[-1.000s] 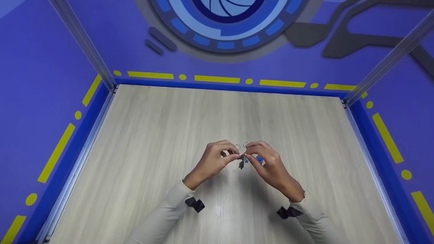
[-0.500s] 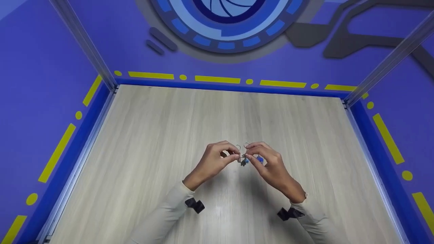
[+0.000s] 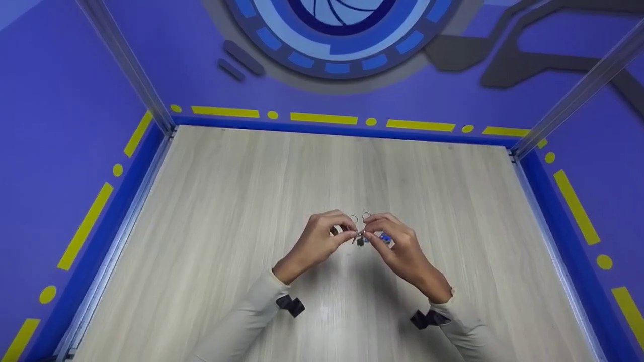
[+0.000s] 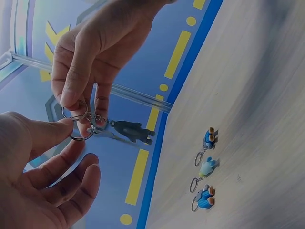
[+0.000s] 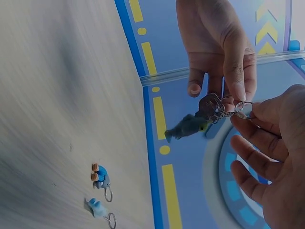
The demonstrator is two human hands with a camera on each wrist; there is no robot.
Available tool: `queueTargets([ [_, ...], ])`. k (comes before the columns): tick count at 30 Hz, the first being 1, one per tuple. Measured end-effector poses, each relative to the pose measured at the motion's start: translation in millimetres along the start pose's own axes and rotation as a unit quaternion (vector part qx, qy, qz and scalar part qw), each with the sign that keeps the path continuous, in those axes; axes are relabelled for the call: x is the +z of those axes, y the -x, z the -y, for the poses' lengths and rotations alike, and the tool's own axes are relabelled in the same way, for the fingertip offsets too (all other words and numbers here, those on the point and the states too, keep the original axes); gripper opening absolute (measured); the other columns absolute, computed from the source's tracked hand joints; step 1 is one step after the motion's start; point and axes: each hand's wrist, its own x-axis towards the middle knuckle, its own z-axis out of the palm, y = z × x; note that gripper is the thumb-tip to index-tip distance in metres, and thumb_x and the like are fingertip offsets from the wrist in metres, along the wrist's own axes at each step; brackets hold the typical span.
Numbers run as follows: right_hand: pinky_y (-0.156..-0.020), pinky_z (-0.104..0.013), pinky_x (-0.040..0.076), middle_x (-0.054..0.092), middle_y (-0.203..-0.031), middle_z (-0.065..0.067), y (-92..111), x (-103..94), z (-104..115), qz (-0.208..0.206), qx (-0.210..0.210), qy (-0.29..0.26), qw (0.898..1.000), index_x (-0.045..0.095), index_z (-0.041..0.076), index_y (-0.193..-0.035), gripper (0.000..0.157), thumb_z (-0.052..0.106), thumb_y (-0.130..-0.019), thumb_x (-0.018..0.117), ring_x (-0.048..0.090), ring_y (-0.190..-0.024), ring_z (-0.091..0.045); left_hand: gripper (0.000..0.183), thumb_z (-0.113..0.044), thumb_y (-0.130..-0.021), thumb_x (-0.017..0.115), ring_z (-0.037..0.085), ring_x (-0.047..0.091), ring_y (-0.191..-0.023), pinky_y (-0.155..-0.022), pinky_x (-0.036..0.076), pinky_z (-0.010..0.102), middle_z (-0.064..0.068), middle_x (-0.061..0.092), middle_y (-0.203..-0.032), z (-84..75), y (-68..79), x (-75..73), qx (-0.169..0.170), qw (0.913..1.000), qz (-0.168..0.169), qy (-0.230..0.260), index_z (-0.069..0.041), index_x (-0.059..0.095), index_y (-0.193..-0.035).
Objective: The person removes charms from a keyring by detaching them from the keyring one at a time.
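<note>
Both hands meet above the table. My left hand (image 3: 322, 239) pinches a metal split ring (image 4: 82, 138) between thumb and finger. Facing it, my right hand (image 3: 400, 241) pinches the linked metal ring (image 5: 243, 102) at its side. A keychain with a small dark grey animal figure (image 4: 132, 131) hangs by a short chain from these rings; a metal clasp (image 5: 209, 100) shows beside it in the right wrist view. Where the rings cross, the fingertips partly cover them.
Below the hands, several keychains lie on the wooden table (image 3: 251, 201): a light blue figure (image 4: 208, 167), a blue one (image 4: 209, 137) and another blue one (image 4: 206, 198), each with a ring. Blue walls (image 3: 322, 100) border the table at the back and sides.
The dark figure has swung and hangs slightly higher between the hands than a second ago. The fingertips have shifted a little on the rings; both arms stay nearly in place.
</note>
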Motion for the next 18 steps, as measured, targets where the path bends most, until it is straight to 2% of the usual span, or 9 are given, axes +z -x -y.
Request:
queueTargets([
  [7,-0.099,-0.023,0.057,0.079,-0.111,-0.008,1.8,0.9,-1.2,0.002,0.005,0.004,1.000,0.076,0.004,-0.103,0.007,-0.003,-0.102,0.075,0.075,-0.109,-0.033,0.005,-0.007,-0.099,0.082,0.008,0.070,-0.090,-0.077,0.060,0.029,-0.002,0.079,-0.099,0.2,1.2,-2.3,0.004,0.9998,0.005,0.018,-0.009,0.082,-0.095],
  [10,-0.100,-0.025,0.058,0.079,-0.111,-0.010,1.3,1.2,0.4,0.000,0.006,0.003,1.000,0.076,0.004,-0.103,0.023,-0.016,-0.092,0.079,0.075,-0.108,-0.034,0.005,-0.006,-0.099,0.083,0.008,0.071,-0.091,-0.078,0.061,0.028,-0.002,0.079,-0.099,0.0,2.2,-2.9,0.008,0.9996,0.000,0.026,-0.009,0.082,-0.095],
  [12,-0.100,-0.026,0.058,0.079,-0.111,-0.011,1.3,1.2,1.0,-0.002,0.005,0.002,1.000,0.076,0.004,-0.103,0.028,-0.020,-0.088,0.080,0.076,-0.107,-0.035,0.005,-0.005,-0.099,0.083,0.009,0.072,-0.092,-0.080,0.061,0.029,-0.002,0.080,-0.100,-0.1,2.7,-3.6,0.011,0.9995,-0.001,0.028,-0.009,0.082,-0.096],
  [15,-0.102,-0.025,0.057,0.079,-0.110,-0.012,2.0,0.6,0.1,-0.004,0.003,0.001,1.000,0.076,0.003,-0.104,0.027,-0.018,-0.089,0.080,0.076,-0.107,-0.036,0.006,-0.003,-0.099,0.082,0.009,0.072,-0.093,-0.081,0.063,0.032,0.001,0.080,-0.101,0.8,3.4,-4.8,0.018,0.9992,-0.008,0.034,-0.009,0.082,-0.097],
  [18,-0.104,-0.023,0.055,0.079,-0.109,-0.012,3.3,-0.9,-1.5,-0.007,0.007,-0.002,1.000,0.076,0.003,-0.103,0.017,-0.011,-0.094,0.079,0.075,-0.108,-0.037,0.008,-0.001,-0.099,0.081,0.009,0.074,-0.091,-0.080,0.064,0.036,0.003,0.081,-0.101,2.5,3.9,-6.7,0.021,0.9988,-0.021,0.040,-0.010,0.081,-0.097],
])
